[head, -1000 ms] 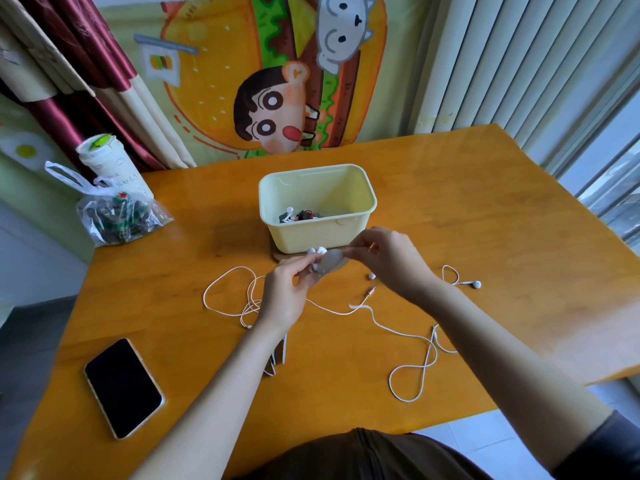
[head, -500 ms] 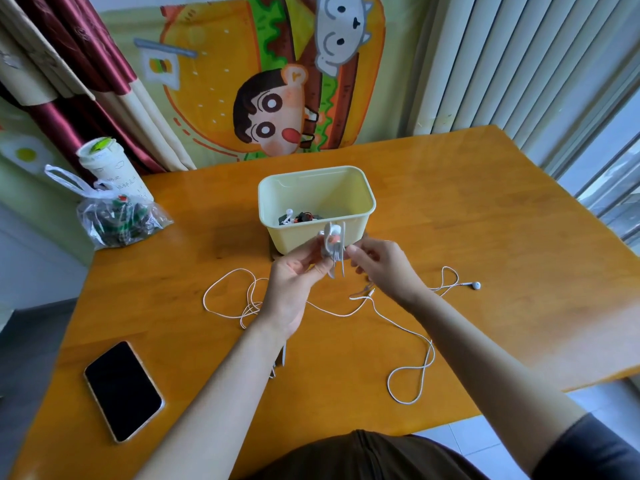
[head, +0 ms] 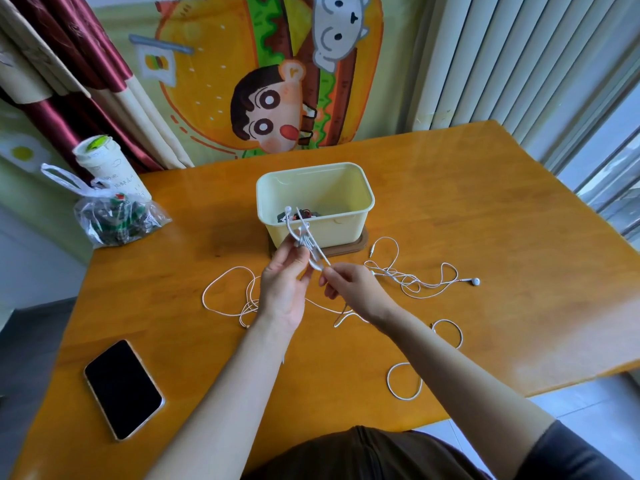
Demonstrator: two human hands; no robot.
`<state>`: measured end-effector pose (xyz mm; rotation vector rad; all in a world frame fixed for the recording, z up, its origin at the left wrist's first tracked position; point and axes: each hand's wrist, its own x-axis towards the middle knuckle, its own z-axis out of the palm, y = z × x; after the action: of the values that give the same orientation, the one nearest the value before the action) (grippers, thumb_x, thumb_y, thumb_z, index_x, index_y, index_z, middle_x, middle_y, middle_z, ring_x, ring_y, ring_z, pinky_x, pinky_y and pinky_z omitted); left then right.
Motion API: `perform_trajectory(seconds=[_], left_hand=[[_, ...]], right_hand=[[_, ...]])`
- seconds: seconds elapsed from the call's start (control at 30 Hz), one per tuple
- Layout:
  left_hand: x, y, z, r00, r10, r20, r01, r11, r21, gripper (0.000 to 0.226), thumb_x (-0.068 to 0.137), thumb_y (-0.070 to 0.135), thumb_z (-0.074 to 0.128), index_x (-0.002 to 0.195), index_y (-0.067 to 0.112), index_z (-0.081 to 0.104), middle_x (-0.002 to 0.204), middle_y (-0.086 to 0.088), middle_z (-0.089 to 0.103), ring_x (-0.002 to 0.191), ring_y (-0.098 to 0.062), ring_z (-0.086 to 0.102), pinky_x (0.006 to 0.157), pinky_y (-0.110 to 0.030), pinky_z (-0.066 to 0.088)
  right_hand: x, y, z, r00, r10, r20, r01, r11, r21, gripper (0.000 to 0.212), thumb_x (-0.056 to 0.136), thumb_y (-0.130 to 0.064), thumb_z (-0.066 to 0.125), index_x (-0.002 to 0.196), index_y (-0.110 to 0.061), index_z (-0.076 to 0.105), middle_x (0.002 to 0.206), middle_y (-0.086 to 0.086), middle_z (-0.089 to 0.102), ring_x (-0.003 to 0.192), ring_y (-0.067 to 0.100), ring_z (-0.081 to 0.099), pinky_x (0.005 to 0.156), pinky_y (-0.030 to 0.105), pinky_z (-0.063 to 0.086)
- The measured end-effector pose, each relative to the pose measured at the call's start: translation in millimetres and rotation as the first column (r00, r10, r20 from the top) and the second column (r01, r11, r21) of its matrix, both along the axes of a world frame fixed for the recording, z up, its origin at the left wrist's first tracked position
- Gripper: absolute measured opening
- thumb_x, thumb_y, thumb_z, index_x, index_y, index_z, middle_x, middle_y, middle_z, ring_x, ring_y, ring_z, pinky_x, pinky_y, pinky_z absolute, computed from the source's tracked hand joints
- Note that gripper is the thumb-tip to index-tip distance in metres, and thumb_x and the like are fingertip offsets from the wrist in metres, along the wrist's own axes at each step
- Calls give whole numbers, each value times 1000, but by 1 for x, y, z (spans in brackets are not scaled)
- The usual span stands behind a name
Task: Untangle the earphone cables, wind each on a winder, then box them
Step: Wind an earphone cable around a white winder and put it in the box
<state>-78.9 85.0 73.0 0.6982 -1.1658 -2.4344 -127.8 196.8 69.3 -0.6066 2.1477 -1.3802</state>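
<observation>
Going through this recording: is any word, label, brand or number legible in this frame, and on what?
No text can be quoted.
Dark print on the white cup: too blurred to read.
Red and green print inside the plastic bag: too small to read.
The phone: dark screen, no text.
The cartoon wall hanging: pictures only, no words visible.

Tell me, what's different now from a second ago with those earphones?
The left hand has tipped the winder upright and raised it before the yellow box. The right hand, still pinching the white cable, has come back towards the person, dragging the loose loops on the table into new shapes. Yellow box, phone, plastic bag and the far earbud stayed put.
</observation>
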Motion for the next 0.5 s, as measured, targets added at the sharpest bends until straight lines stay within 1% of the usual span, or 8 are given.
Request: perform_trajectory(seconds=[0.03, 0.07, 0.13, 0.2, 0.27, 0.33, 0.37, 0.5], left_hand=[[0, -1, -2, 999, 40, 32, -39, 999, -23, 39, 90, 0, 53, 128, 12, 56, 107, -1, 65, 98, -14, 58, 89, -29, 46], [1, -3, -3, 995, 73, 68, -66, 994, -92, 38, 91, -2, 54, 126, 13, 58, 104, 3, 67, 97, -12, 60, 87, -26, 47], [4, -7, -9, 981, 126, 148, -64, 930, -362, 36, 89, -1, 59, 121, 17, 62, 95, 9, 69, 86, -5, 62, 66, -14, 49], [10, -11, -17, 967, 161, 195, -10, 795, -607, 37, 88, 0, 62, 121, 17, 63, 94, 8, 68, 75, -3, 62, 52, -7, 47], [14, -18, -27, 958, 171, 229, 60, 665, -745, 37, 87, 0, 63, 121, 14, 64, 96, 5, 68, 78, -3, 63, 60, -12, 52], [16, -23, -34, 948, 179, 264, 132, 532, -836, 34, 86, 3, 64, 118, 14, 68, 98, -2, 71, 88, -12, 65, 76, -30, 56], [17, -25, -35, 942, 175, 286, 171, 482, -859, 33, 86, 4, 64, 117, 15, 68, 97, -5, 71, 91, -17, 65, 78, -32, 55], [21, -21, -30, 952, 79, 294, 253, 333, -908, 35, 85, -5, 63, 117, 9, 67, 94, 3, 60, 96, -17, 56, 78, -17, 41]], right_hand=[[3, 0, -1, 998, 17, -53, -15, 999, 44, 33, 98, -20, 44, 67, -23, 58, 63, -8, 58, 64, 9, 54, 62, 23, 43], [6, 0, -1, 994, 33, -103, -24, 996, 83, 32, 98, -21, 44, 68, -22, 58, 64, -10, 58, 67, 11, 55, 64, 26, 44], [10, 1, 0, 980, 56, -191, -31, 991, 128, 30, 98, -20, 43, 72, -19, 58, 67, -9, 58, 70, 14, 56, 66, 27, 44], [10, 1, 2, 963, 90, -255, -50, 986, 157, 26, 99, -20, 43, 78, -18, 59, 73, -4, 61, 72, 15, 58, 66, 25, 44], [7, 2, 5, 964, 104, -246, -64, 984, 168, 25, 99, -17, 42, 83, -16, 60, 76, 0, 62, 73, 15, 60, 65, 19, 45], [3, 5, 9, 989, 78, -122, -63, 991, 121, 25, 99, -12, 40, 85, -9, 61, 72, 2, 61, 69, 15, 62, 64, 14, 48], [1, 6, 10, 996, 69, -58, -63, 993, 104, 25, 99, -11, 40, 87, -7, 61, 70, 2, 60, 66, 14, 63, 63, 15, 50], [-9, 12, 14, 997, 32, 67, -39, 994, 103, 23, 97, -12, 43, 86, -7, 63, 64, 0, 53, 54, 9, 61, 68, 29, 57]])
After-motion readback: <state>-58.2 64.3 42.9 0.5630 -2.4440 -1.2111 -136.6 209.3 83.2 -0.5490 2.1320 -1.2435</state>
